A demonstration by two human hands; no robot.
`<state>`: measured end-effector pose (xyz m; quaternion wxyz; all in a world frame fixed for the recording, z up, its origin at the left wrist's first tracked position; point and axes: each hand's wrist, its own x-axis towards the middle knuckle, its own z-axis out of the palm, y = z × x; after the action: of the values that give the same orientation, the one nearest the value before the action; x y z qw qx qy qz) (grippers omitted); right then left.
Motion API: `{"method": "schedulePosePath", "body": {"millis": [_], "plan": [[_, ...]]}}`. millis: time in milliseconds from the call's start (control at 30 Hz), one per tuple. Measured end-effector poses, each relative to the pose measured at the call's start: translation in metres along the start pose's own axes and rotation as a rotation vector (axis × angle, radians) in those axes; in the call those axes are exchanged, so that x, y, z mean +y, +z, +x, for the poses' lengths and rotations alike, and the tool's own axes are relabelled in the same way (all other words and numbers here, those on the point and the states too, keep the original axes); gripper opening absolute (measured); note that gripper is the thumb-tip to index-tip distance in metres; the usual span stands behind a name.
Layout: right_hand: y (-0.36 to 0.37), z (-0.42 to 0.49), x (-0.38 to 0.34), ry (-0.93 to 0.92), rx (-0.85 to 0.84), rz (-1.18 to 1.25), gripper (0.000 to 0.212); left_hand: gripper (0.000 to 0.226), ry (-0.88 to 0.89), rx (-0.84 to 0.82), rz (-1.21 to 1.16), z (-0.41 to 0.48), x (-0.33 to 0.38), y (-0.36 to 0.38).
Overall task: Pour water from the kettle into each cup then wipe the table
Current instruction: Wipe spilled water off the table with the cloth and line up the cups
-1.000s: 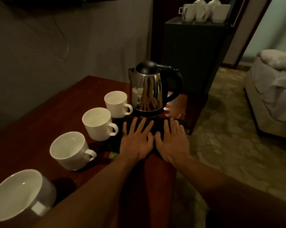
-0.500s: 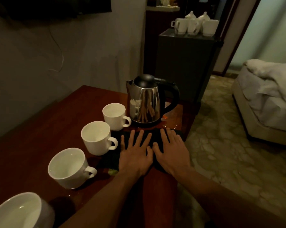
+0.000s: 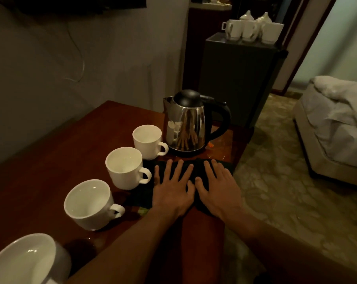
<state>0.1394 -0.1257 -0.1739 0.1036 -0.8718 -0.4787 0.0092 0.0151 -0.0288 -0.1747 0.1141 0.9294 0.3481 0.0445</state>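
Observation:
A steel kettle (image 3: 189, 124) with a black lid and handle stands at the far right of the dark wooden table (image 3: 60, 160). Several white cups run in a diagonal line: one (image 3: 148, 141) beside the kettle, one (image 3: 125, 168) nearer, one (image 3: 89, 203) nearer still, and one (image 3: 28, 261) at the bottom left corner. A dark cloth (image 3: 194, 173) lies flat in front of the kettle. My left hand (image 3: 173, 189) and my right hand (image 3: 217, 187) press on it side by side, fingers straight and spread.
Water glistens on the tabletop (image 3: 219, 149) right of the kettle, near the table's right edge. A dark cabinet (image 3: 239, 78) behind carries more white cups and pots (image 3: 251, 27). A bed (image 3: 337, 124) stands at the right across patterned floor.
The view tilts down a little, so kettle and cups sit lower in frame. Both hands stay flat on the cloth in front of the kettle, barely shifted.

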Motion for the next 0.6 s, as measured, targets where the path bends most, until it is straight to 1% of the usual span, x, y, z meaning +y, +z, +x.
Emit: {"method": "schedulePosePath", "body": {"millis": [67,200,267,433,600], "plan": [[-0.002,-0.001,0.002,0.005,-0.005,0.016,0.088,0.058,0.012,-0.011,-0.003,0.000,-0.001,-0.002],[-0.015,0.002,0.006,-0.005,0.023,0.027,0.086,0.056,0.065,0.042,0.023,-0.007,-0.005,-0.001],[-0.023,0.002,0.007,-0.015,0.040,0.040,0.084,0.057,0.076,0.033,0.043,-0.009,-0.004,-0.002],[-0.036,0.002,0.008,-0.041,0.026,0.030,0.076,0.063,0.089,0.004,0.091,-0.002,0.004,-0.016],[-0.049,0.002,0.008,-0.044,0.063,0.041,0.081,0.072,0.089,0.016,0.126,0.003,0.005,-0.033]]}}
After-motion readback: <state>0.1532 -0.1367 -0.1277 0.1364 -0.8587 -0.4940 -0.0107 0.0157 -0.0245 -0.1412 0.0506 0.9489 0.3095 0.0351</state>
